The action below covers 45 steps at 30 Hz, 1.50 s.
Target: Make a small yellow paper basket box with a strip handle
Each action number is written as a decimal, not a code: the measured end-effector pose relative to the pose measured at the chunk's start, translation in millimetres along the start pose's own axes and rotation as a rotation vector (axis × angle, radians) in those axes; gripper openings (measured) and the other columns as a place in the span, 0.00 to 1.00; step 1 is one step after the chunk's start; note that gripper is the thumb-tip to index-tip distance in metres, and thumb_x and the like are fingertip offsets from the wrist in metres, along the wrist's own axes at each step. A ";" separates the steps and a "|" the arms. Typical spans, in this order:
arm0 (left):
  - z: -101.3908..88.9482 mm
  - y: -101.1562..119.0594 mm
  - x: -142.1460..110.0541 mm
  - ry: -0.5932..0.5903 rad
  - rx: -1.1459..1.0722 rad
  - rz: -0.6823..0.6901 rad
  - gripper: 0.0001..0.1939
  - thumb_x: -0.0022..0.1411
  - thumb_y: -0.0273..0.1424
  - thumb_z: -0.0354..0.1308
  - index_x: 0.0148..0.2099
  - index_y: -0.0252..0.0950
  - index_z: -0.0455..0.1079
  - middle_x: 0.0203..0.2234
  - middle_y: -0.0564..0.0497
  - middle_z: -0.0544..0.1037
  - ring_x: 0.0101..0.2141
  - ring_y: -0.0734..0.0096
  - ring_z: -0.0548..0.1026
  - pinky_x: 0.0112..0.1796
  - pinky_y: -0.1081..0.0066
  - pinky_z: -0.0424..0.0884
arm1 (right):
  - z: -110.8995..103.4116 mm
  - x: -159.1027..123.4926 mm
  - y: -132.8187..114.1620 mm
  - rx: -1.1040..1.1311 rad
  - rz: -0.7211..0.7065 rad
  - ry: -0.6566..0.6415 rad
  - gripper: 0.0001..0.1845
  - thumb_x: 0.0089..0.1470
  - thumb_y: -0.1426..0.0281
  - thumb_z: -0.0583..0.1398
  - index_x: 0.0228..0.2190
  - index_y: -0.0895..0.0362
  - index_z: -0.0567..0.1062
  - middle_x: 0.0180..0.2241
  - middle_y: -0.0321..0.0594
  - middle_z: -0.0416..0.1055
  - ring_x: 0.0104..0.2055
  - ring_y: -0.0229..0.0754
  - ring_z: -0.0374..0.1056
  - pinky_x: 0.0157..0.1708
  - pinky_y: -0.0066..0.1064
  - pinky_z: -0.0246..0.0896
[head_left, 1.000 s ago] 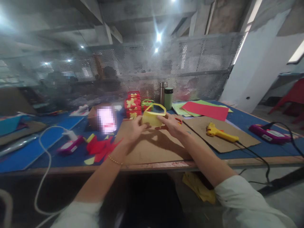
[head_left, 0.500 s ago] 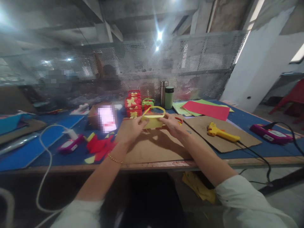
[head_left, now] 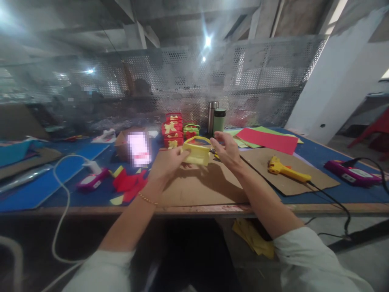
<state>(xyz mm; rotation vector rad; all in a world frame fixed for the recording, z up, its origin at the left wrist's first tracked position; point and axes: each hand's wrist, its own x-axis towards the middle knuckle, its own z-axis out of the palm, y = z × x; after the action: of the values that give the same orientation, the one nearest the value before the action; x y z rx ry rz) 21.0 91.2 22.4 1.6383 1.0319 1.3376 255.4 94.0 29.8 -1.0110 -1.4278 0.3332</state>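
Observation:
A small yellow paper basket (head_left: 197,153) with a looped handle is held above a brown cardboard sheet (head_left: 197,186). My left hand (head_left: 166,162) is closed on its left side. At its right side, my right hand (head_left: 226,151) touches the basket with its lower fingers, and the upper fingers are spread. A stack of red boxes with yellow bows (head_left: 173,130) and a green basket (head_left: 191,130) stand just behind.
A yellow glue gun (head_left: 285,168) with a black cord lies on cardboard at right, with a purple device (head_left: 352,173) beyond. Red and green paper sheets (head_left: 265,139), two flasks (head_left: 216,117), red paper scraps (head_left: 127,183), a white cable (head_left: 62,194) and another purple device (head_left: 91,181) lie around.
The basket has been turned so that its open top with the handle faces me more. My right hand's fingers have lifted and spread. The view has shifted slightly downward.

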 end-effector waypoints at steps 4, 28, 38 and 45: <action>2.1 5.0 -4.9 -0.139 0.053 -0.014 0.11 0.60 0.38 0.69 0.32 0.37 0.76 0.18 0.50 0.75 0.22 0.66 0.76 0.25 0.69 0.71 | -2.9 -1.6 -4.2 -0.116 -0.278 -0.177 0.16 0.64 0.55 0.60 0.35 0.50 0.84 0.38 0.46 0.79 0.45 0.52 0.70 0.50 0.46 0.65; 2.5 18.5 -11.9 -0.237 0.179 -0.037 0.15 0.67 0.38 0.63 0.52 0.38 0.78 0.33 0.46 0.83 0.33 0.64 0.80 0.34 0.70 0.74 | 2.7 -8.0 -9.9 -0.201 -0.255 -0.364 0.15 0.62 0.65 0.60 0.40 0.52 0.88 0.35 0.41 0.85 0.34 0.42 0.75 0.38 0.34 0.63; 0.5 25.2 -14.0 -0.276 0.276 -0.061 0.20 0.68 0.43 0.62 0.57 0.39 0.78 0.34 0.47 0.84 0.31 0.66 0.81 0.33 0.71 0.74 | 3.9 -8.3 -3.3 -0.088 -0.256 -0.395 0.13 0.59 0.67 0.63 0.40 0.52 0.88 0.30 0.38 0.82 0.30 0.38 0.70 0.33 0.30 0.60; 3.1 25.3 -16.5 -0.297 0.256 -0.070 0.19 0.68 0.41 0.62 0.56 0.38 0.78 0.35 0.46 0.84 0.31 0.66 0.81 0.31 0.71 0.75 | 4.4 -5.8 1.8 -0.063 -0.230 -0.425 0.08 0.55 0.70 0.65 0.35 0.55 0.87 0.28 0.38 0.77 0.30 0.37 0.66 0.32 0.29 0.58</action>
<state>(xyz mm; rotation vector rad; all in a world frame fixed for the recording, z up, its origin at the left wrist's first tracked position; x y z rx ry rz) 25.1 66.2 39.2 1.9017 1.1004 0.9087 251.0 92.5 23.9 -0.8438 -1.9305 0.3483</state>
